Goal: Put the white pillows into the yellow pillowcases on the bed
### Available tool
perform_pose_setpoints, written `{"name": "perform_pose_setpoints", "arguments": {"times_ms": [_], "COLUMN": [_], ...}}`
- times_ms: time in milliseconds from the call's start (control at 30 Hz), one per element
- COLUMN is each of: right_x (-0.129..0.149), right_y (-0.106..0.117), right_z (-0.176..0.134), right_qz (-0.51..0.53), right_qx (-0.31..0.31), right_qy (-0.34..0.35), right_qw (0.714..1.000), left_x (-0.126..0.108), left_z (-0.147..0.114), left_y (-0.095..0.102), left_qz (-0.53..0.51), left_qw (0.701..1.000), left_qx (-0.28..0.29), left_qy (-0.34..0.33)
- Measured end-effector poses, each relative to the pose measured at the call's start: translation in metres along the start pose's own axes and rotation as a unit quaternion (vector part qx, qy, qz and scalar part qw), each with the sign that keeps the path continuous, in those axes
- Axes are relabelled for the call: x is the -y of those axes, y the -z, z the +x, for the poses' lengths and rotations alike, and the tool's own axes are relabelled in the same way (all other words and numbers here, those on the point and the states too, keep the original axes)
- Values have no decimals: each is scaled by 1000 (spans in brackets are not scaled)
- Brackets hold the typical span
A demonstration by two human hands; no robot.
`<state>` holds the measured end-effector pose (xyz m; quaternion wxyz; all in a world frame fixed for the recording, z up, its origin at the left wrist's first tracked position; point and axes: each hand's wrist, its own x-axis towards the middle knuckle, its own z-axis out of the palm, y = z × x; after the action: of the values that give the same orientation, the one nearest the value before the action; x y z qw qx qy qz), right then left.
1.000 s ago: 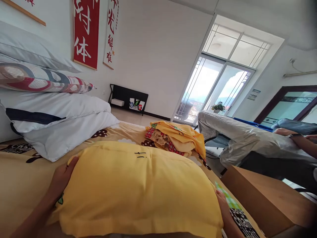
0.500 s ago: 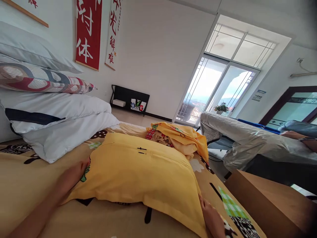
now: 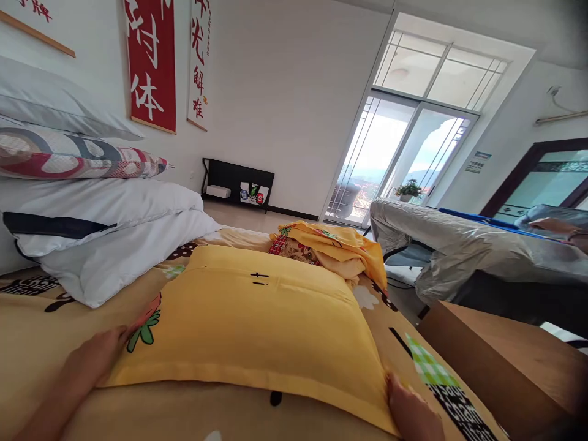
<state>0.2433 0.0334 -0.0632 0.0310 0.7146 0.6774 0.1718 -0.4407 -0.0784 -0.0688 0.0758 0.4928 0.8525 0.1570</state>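
A plump yellow pillow (image 3: pixel 257 324) lies on the patterned bed sheet (image 3: pixel 193 416), with small black marks near its middle and a strawberry print at its left edge. My left hand (image 3: pixel 98 352) pinches the left edge of the pillowcase beside the green strawberry leaves. At the lower right, my right hand (image 3: pixel 413 407) is closed on the pillow's near right corner; its fingertips are partly hidden. Behind the pillow sits a folded pile of yellow cloth (image 3: pixel 335 239) with a red-checked print showing.
White pillows (image 3: pixel 133 233) and a patterned pillow (image 3: pixel 82 150) are stacked at the left. A cardboard box (image 3: pixel 500 355) stands right of the bed. Beyond it are a plastic-covered mattress (image 3: pixel 441 239) and another person's blurred arm (image 3: pixel 558 226). A black shelf (image 3: pixel 239 184) stands by the far wall.
My left hand has moved outward and left, drawing the pillow's left edge out so the strawberry print shows more. My right hand has shifted slightly right. The near edge looks straighter.
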Motion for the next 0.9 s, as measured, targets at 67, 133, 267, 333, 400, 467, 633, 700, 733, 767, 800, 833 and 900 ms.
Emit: {"name": "perform_pose_setpoints", "arguments": {"times_ms": [67,133,267,333,400,467,633,700,733,767,800,833,900], "right_x": [-1,3,53,102,156,206,245,220,203,185,167,150,126], "right_y": [13,46,149,187,197,180,114,105,103,101,97,91,74], "right_z": [0,8,44,62,74,76,76,84,89,93,96,97,91], "right_qz": [-23,-22,107,179,234,261,243,235,232,232,237,247,272], "right_qx": [-47,-141,-325,-358,-327,-220,-125,-118,-106,-91,-75,-61,-50], "right_qy": [-13,-23,10,53,70,92,170,147,116,80,50,29,10], "right_qw": [999,990,940,915,913,935,947,954,960,965,967,967,961], "left_x": [-17,-52,-180,-252,-309,-339,-328,-309,-297,-283,-268,-252,-219], "left_z": [-12,-22,-20,-9,2,8,17,31,40,50,59,67,76], "left_y": [11,33,86,92,72,31,-57,-53,-44,-34,-23,-14,-4], "left_qz": [82,135,20,-28,-60,-70,-20,-13,-9,-5,-1,1,-1], "left_qw": [996,984,938,911,908,930,936,941,948,957,965,971,979], "left_qx": [-22,-114,-270,-280,-245,-185,-149,-151,-147,-143,-144,-146,-149], "left_qy": [4,-34,-218,-301,-333,-310,-319,-303,-281,-252,-220,-189,-137]}}
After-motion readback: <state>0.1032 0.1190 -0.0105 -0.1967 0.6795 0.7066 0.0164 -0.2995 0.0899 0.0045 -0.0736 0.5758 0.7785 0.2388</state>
